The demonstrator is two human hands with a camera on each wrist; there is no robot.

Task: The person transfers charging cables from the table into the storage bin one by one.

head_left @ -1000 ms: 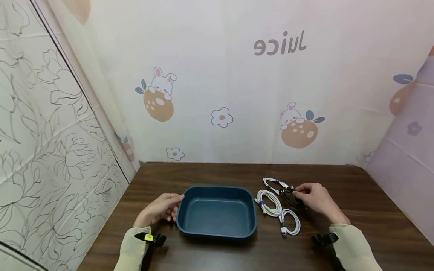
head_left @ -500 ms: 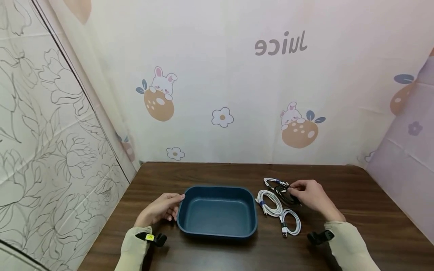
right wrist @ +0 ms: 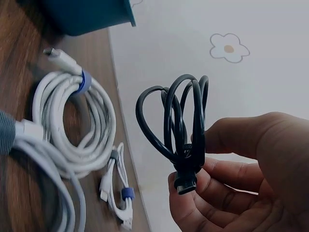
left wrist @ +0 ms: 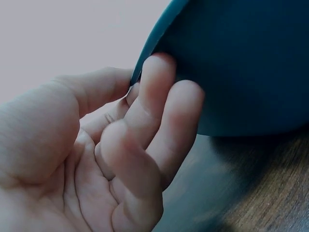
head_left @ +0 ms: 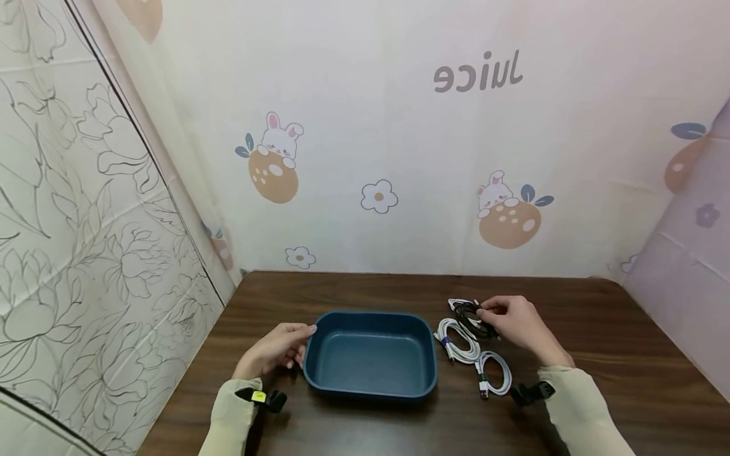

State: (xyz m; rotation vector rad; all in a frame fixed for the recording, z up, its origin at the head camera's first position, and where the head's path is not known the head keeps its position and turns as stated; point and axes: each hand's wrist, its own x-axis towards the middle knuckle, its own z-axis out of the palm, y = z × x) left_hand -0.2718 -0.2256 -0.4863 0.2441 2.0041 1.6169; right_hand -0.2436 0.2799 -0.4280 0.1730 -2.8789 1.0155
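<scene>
A coiled black cable (right wrist: pixel 178 121) is pinched between the thumb and fingers of my right hand (head_left: pixel 521 326), raised over the white cables. One of its plugs points down in the right wrist view. My left hand (head_left: pixel 279 348) grips the left rim of a dark blue rectangular tray (head_left: pixel 371 388), thumb on top and fingers against its outer wall, as the left wrist view shows. Just right of the tray lie a thick white cable coil (head_left: pixel 459 342) with a blue tie and a smaller white coil (head_left: pixel 495 373). Behind them, a thin white cable (right wrist: pixel 118 186) is partly covered by the black one.
The dark brown wooden table (head_left: pixel 342 291) ends at a patterned curtain (head_left: pixel 376 139) behind. Another floral curtain (head_left: pixel 102 221) hangs along the left side. A black wrist camera (head_left: pixel 533 394) sits below my right hand.
My right hand has lifted the black cable and carried it a little to the left, towards the tray. My left hand keeps its hold on the rim; the head view has shifted slightly.
</scene>
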